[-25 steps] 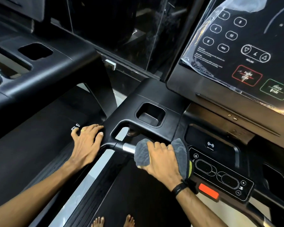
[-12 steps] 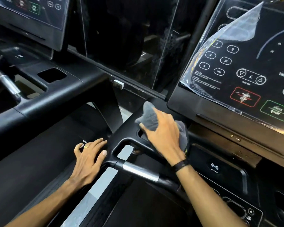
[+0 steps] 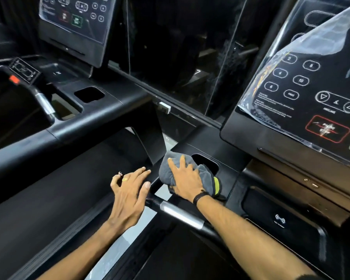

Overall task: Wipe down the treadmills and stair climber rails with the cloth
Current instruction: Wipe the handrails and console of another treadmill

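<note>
A grey cloth (image 3: 166,168) with a yellow-green edge lies on the black tray of the near treadmill (image 3: 228,174), just left of its cup-holder recess (image 3: 207,162). My right hand (image 3: 185,178) presses flat on the cloth with fingers spread. My left hand (image 3: 131,190) rests with spread fingers at the tray's left corner, beside the cloth. Below both hands runs the handlebar with its silver grip sensor (image 3: 180,215).
The near treadmill's console screen (image 3: 303,87), partly under peeling plastic film, rises at the right. A second treadmill (image 3: 79,122) with its own console, cup holder and silver-grip handlebar stands to the left. A wireless-charging pad (image 3: 280,219) sits right of my right forearm.
My right hand has carried the cloth from the silver handlebar grip up onto the tray and then leftward past the cup holder. The left hand stays at the tray corner. The view has tilted up.
</note>
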